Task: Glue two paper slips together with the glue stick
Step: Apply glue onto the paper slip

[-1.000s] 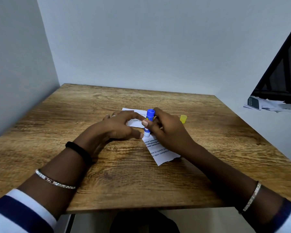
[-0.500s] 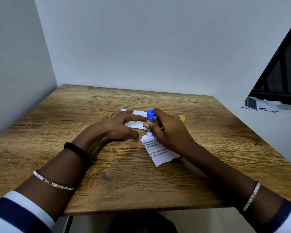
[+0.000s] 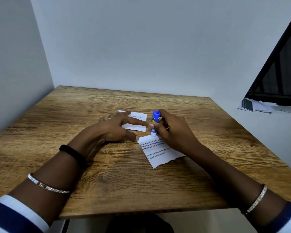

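At the middle of the bench (image 3: 91,182), clamping the blue glue stick (image 3: 154,122) upright in the right hand (image 3: 172,132)'s curled fingers (image 3: 153,126), tip on the printed slip (image 3: 158,154)'s far edge, while pinning it and the smaller slip (image 3: 139,117) with the left hand (image 3: 111,130)'s straight fingers (image 3: 136,122), likely against sliding.

Under my fingers (image 3: 138,122) lie matt printed paper slips (image 3: 158,149) on grainy wood worktop (image 3: 107,182); I hold a glossy blue plastic glue stick (image 3: 155,118).
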